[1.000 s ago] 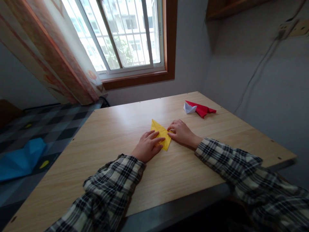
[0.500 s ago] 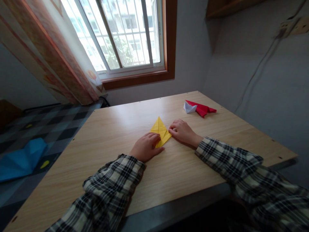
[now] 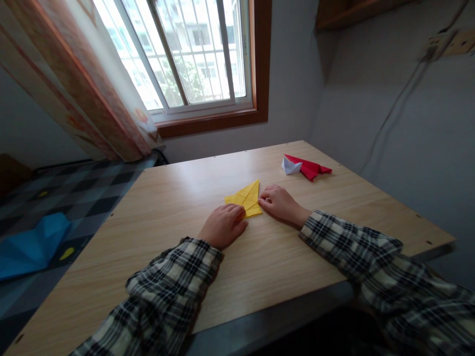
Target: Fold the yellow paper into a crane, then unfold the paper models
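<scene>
A yellow folded paper (image 3: 248, 197) lies on the table between my hands, with creases crossing its surface and one point aimed away to the upper right. My left hand (image 3: 223, 225) grips its near left edge, thumb and fingers drawn together and covering that part of the sheet. At the paper's right edge, my right hand (image 3: 281, 203) has its fingers curled in, with thumb and forefinger pinching the border. The fingertips' exact hold there is small and partly hidden.
Toward the back right of the wooden table (image 3: 178, 193) stand a white paper boat (image 3: 291, 165) and a red paper plane (image 3: 310, 167), touching or nearly so. A blue folded paper (image 3: 35, 244) lies on the checked cloth (image 3: 92, 195) at left. A window is behind.
The yellow paper has turned clockwise on the table, its far point swinging to the right. Both hands stay almost where they were, at its edges.
</scene>
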Demonstrator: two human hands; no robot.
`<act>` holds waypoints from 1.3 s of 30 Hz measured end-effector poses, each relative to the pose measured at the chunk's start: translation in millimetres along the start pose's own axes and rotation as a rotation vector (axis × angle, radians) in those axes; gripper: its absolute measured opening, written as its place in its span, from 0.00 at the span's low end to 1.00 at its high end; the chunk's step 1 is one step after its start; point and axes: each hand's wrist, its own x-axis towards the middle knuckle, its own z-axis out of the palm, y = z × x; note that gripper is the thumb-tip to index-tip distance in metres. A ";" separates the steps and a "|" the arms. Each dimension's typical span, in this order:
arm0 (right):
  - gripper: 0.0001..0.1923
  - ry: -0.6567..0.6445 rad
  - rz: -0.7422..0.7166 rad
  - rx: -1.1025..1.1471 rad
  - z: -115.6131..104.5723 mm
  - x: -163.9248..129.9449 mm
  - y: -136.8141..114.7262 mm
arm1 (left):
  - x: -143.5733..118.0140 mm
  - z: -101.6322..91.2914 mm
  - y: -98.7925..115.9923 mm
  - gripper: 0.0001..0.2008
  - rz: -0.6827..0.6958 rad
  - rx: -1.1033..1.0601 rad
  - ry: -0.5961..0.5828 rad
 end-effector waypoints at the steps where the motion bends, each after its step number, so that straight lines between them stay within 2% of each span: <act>1: 0.12 -0.003 -0.003 0.009 0.0 0.0 0.0 | 0.2 0.3 -0.7 0.06 -0.009 0.007 -0.001; 7: 0.11 -0.006 -0.035 0.058 -0.1 -0.5 -1.0 | 0.5 1.1 -5.9 0.06 -0.022 0.063 0.042; 13: 0.12 0.033 -0.040 0.071 -1.5 -0.7 -3.9 | 0.0 0.2 -5.8 0.12 0.020 0.150 0.070; 17: 0.12 0.049 -0.034 0.081 -1.8 -0.3 -4.3 | -0.7 0.9 -4.3 0.12 -0.029 0.092 0.108; 22: 0.18 0.052 -0.042 0.128 -1.6 0.0 -1.5 | -2.1 4.2 -9.5 0.09 -0.295 -0.203 0.257; 26: 0.22 0.021 -0.060 0.183 -2.5 -0.6 -0.4 | -0.7 7.7 -15.5 0.09 -0.361 -0.428 0.410; 29: 0.24 0.004 -0.064 0.190 -4.5 -0.1 -2.4 | 1.0 9.7 -15.3 0.08 -0.384 -0.672 0.500; 32: 0.20 -0.016 -0.068 0.268 -5.9 1.2 -5.3 | 2.4 11.8 -12.3 0.10 -0.414 -0.930 0.526; 35: 0.17 -0.049 -0.039 0.449 -2.3 1.6 -6.3 | 4.1 14.7 -9.8 0.12 -0.454 -1.192 0.516; 39: 0.19 -0.030 0.115 0.779 9.7 0.9 -4.9 | 6.5 17.5 -7.9 0.14 -0.516 -1.443 0.505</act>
